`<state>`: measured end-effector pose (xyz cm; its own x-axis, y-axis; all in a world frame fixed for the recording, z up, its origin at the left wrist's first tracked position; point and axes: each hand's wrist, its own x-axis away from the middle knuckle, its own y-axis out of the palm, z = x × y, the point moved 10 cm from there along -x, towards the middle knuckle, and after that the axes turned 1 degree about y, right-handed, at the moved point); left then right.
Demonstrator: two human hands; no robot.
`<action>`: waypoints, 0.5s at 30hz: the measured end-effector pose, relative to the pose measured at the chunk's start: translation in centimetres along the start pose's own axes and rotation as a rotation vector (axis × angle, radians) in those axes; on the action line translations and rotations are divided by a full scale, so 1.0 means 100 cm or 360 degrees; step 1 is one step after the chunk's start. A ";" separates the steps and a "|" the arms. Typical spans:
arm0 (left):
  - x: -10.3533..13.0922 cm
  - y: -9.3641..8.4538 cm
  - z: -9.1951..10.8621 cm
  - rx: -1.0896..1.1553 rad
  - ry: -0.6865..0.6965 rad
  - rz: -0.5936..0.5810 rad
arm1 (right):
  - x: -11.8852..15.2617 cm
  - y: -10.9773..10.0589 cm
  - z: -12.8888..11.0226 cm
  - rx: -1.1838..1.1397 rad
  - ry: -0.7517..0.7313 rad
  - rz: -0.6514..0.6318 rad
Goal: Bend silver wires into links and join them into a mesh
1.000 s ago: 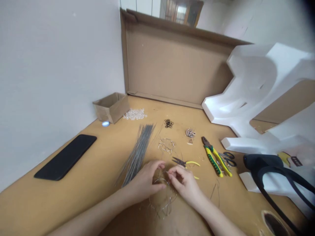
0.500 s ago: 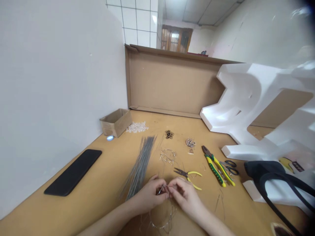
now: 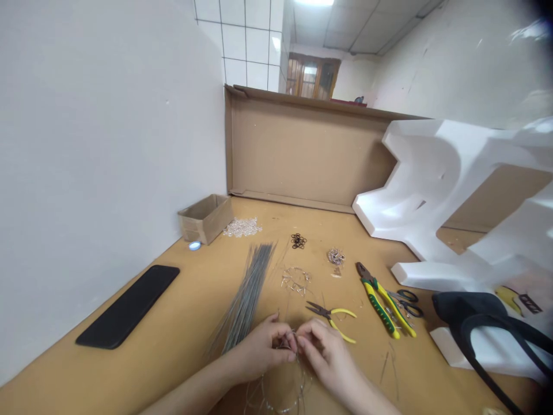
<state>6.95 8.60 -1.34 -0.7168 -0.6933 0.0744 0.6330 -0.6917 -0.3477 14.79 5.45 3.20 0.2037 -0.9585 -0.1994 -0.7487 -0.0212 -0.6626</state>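
Note:
My left hand (image 3: 270, 347) and my right hand (image 3: 324, 351) meet at the near middle of the table, fingertips pinched close together. Both grip a thin wire piece (image 3: 295, 331); its exact shape is partly hidden by the fingers. Below them hangs or lies a wire ring (image 3: 283, 409) with loops and small shiny parts along it. Just left of my left hand is a bundle of straight grey wires (image 3: 248, 297). Yellow-handled long-nose pliers (image 3: 330, 313) lie beyond my right hand. A second wire ring (image 3: 296, 280) rests farther back.
Green-and-yellow pliers (image 3: 380, 302) and scissors (image 3: 408, 302) lie to the right, near white foam (image 3: 415, 274). Clear beads (image 3: 243, 226), black rings (image 3: 298, 241) and metal bits (image 3: 336, 257) are piled behind. At left are a cardboard box (image 3: 196, 225) and a black slab (image 3: 129, 305).
The fingers of my left hand have curled and shifted slightly around the wire. Both hands stay together. The whole view has tilted a little, so everything sits slightly lower.

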 end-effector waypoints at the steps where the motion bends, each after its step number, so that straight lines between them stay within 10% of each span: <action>1: 0.000 0.001 0.001 -0.0011 0.0008 -0.0009 | 0.000 0.000 -0.001 0.0006 -0.0006 0.0000; 15: 0.003 -0.002 0.013 -0.0177 0.0042 0.0040 | 0.001 -0.003 -0.003 0.0052 -0.0032 0.0028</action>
<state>7.01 8.24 -0.07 -0.7097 -0.7033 0.0401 0.6153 -0.6466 -0.4509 14.81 5.26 3.61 0.2036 -0.9527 -0.2256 -0.7312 0.0053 -0.6821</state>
